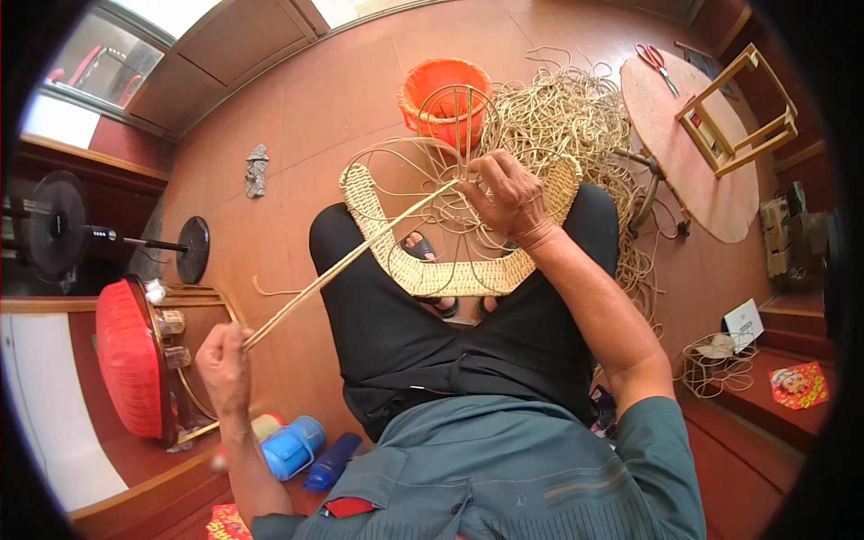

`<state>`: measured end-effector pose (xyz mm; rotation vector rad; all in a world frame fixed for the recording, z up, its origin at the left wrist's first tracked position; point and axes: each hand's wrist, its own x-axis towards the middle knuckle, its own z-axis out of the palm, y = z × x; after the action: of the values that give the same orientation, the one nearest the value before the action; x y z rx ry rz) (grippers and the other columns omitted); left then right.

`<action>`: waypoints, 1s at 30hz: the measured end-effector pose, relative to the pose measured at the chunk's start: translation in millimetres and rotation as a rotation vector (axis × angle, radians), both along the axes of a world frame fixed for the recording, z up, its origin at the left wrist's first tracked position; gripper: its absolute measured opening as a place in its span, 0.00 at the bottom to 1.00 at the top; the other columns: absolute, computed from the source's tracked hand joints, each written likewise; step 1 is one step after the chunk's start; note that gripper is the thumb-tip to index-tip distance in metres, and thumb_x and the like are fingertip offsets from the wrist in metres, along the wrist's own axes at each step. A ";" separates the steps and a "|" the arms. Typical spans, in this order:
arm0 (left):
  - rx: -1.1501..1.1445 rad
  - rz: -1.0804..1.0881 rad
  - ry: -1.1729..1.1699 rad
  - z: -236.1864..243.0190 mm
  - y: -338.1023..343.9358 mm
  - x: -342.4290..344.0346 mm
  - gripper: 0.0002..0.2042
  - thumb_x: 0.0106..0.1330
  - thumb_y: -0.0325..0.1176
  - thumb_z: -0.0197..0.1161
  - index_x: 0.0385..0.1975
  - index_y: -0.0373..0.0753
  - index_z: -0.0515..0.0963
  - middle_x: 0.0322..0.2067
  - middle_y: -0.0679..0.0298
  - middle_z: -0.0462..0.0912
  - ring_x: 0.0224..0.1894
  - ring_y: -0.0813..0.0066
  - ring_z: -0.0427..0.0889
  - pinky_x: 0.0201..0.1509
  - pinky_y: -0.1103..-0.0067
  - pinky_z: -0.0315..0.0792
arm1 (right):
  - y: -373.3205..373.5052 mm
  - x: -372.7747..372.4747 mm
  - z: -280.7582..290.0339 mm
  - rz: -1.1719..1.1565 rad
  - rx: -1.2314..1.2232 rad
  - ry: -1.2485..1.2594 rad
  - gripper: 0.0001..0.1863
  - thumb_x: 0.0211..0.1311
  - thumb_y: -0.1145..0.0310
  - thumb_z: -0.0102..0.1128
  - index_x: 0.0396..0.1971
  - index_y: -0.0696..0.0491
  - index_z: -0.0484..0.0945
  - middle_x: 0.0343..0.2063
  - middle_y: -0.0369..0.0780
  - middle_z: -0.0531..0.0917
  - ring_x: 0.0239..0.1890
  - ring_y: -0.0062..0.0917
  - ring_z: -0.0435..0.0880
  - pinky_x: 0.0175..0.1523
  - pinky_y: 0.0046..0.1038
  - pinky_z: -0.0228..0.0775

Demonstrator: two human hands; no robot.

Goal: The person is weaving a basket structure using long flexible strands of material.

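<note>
On my lap rests a wire frame [421,216] with a pale woven cord band [454,279] around its near edge and both sides. Several thin wire loops curve up at its far end, in front of the orange bucket. My right hand [508,198] is closed near the middle of the frame, pinching the straw-coloured cord [337,265] by the wires. From there the cord runs taut, doubled, down to the left. My left hand [225,358] grips its other end, out beside my left thigh. A loose tail of cord sticks out near the left hand.
A large heap of loose cord [562,112] lies beyond the frame, beside the orange bucket [444,94]. Red-handled scissors [655,67] lie on a round board [693,171] with a small wooden stool [738,112]. At left are a black fan [58,225] and a red cover [130,360].
</note>
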<state>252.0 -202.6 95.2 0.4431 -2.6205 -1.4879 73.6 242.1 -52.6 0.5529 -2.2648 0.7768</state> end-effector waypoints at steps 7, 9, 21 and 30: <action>-0.631 0.529 -0.065 -36.1 -277.7 128.0 0.28 0.79 0.57 0.62 0.32 0.33 0.85 0.27 0.66 0.79 0.33 0.74 0.73 0.41 0.73 0.66 | -2.9 0.0 4.3 0.013 -0.041 0.011 0.13 0.62 0.65 0.75 0.39 0.48 0.78 0.34 0.37 0.78 0.37 0.32 0.86 0.39 0.34 0.81; -0.675 0.786 -0.161 -28.3 -330.8 175.2 0.34 0.76 0.64 0.61 0.41 0.29 0.89 0.32 0.53 0.89 0.40 0.62 0.85 0.49 0.66 0.76 | 2.1 1.0 0.0 0.015 -0.032 -0.007 0.13 0.62 0.65 0.75 0.40 0.48 0.78 0.35 0.37 0.78 0.37 0.32 0.87 0.40 0.34 0.82; -0.439 0.257 0.243 -69.2 -158.2 8.2 0.16 0.83 0.38 0.59 0.54 0.32 0.86 0.48 0.53 0.91 0.51 0.64 0.89 0.58 0.69 0.80 | -7.4 -1.6 4.4 0.027 -0.034 -0.011 0.13 0.62 0.69 0.74 0.38 0.50 0.76 0.36 0.39 0.80 0.37 0.36 0.87 0.40 0.38 0.81; -0.114 -0.519 -0.017 -115.1 187.2 -43.5 0.14 0.80 0.35 0.65 0.56 0.34 0.85 0.40 0.57 0.88 0.39 0.74 0.87 0.46 0.75 0.80 | -11.7 2.7 3.0 0.000 -0.045 -0.053 0.13 0.61 0.68 0.75 0.39 0.49 0.77 0.36 0.38 0.80 0.38 0.35 0.87 0.40 0.37 0.81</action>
<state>208.4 -15.4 -19.8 -0.2603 -2.9578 -1.4335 76.3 230.5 -49.6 0.5176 -2.2898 0.8494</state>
